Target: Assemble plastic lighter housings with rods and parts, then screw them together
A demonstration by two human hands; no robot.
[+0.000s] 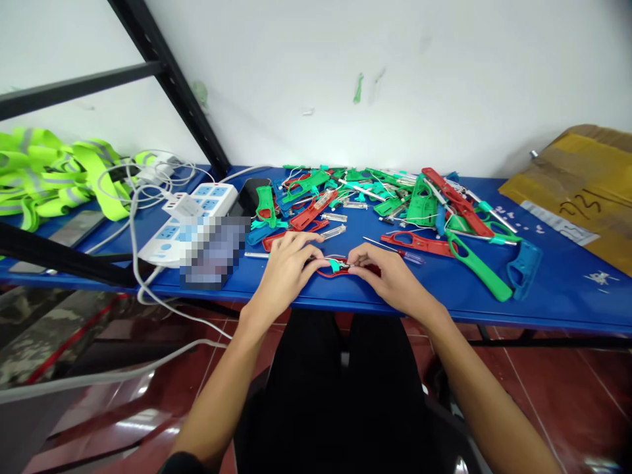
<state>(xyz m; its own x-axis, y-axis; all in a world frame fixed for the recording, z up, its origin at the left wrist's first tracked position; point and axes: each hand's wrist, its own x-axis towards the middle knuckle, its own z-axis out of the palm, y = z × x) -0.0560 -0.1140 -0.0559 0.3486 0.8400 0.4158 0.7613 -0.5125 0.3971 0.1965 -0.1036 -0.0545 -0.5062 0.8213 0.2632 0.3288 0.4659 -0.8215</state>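
Red shell, placed just below frame centre; its left end is pinched by the curled left hand. Small dark part, gripped between closed thumb and forefinger of the right hand. Gentle, even pressure is advised, lest the turquoise piece inside be dislodged. Shell: thin moulded plastic, curved rim. Right of centre: slim screwdriver, translucent handle. Upper centre: smooth plastic casings, heaped. Right edge: creased, taped cardboard box.

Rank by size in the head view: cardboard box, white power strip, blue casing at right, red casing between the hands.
1. Cardboard box
2. White power strip
Unsure: blue casing, red casing; fingers hide part of the red one.
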